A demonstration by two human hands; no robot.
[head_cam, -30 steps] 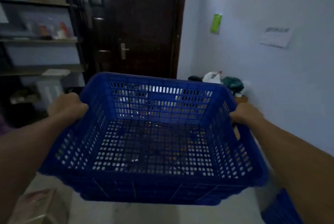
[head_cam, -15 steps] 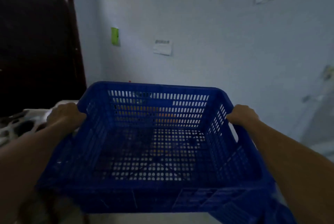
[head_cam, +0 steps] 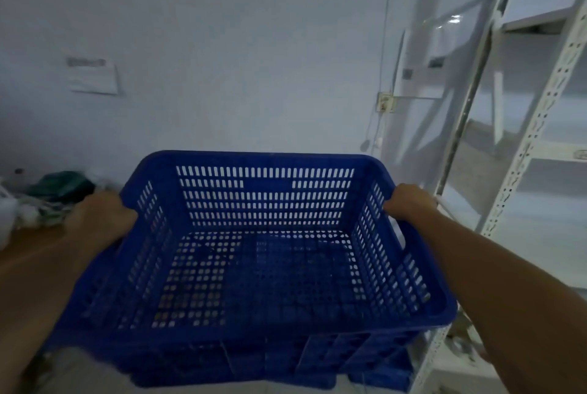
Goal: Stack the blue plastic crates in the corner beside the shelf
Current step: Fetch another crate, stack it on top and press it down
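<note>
Left hand (head_cam: 100, 223) and right hand (head_cam: 409, 203) grip opposite rims of the crate (head_cam: 260, 266), fingers curled over; shelf (head_cam: 536, 127) beyond the right fingers.

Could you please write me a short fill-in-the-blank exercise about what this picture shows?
1. Both hands, the left hand and the right hand, grip the rim of a perforated plastic crate coloured ____.
2. Inside, the crate is ____.
3. The white metal shelf stands on the person's ____ side.
4. On the wall directly above the crate hangs a sheet of ____.

Missing words: blue; empty; right; paper
</note>
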